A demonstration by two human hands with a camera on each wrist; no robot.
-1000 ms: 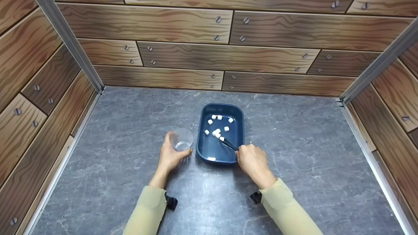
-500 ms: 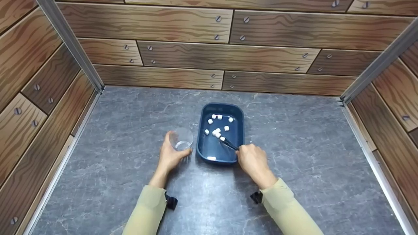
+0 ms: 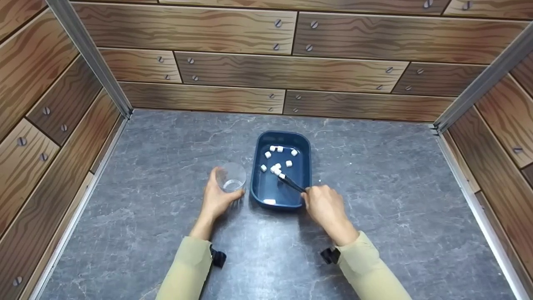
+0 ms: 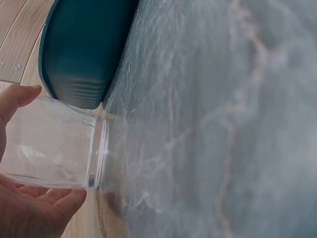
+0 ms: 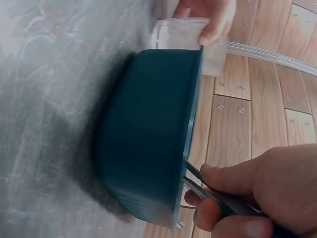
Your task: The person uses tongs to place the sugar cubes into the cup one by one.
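Observation:
In the head view my left hand [image 3: 217,199] grips a clear plastic cup [image 3: 232,177], thumb on one side and fingers on the other. The left wrist view shows this cup [image 4: 49,141] upright, its base at the grey surface, with nothing seen inside. My right hand [image 3: 327,208] pinches black tweezers [image 3: 295,184] that reach over the near right rim of a blue tray [image 3: 255,183]. At their tips is a small white cube [image 3: 282,176], right beside a cluster of white cubes [image 3: 275,169]. The tray wall hides the tips in the right wrist view.
Several more white cubes [image 3: 289,163] lie spread over the tray's far half. The tray stands just right of the cup on a grey marbled surface [image 3: 166,166]. Wood-patterned walls [image 3: 233,71] with metal corner strips [image 3: 91,62] enclose the back and sides.
My right hand has shifted slightly right and toward me. The tweezers' prongs look closer together at the white cube, which has moved slightly. The left hand and cup stay put.

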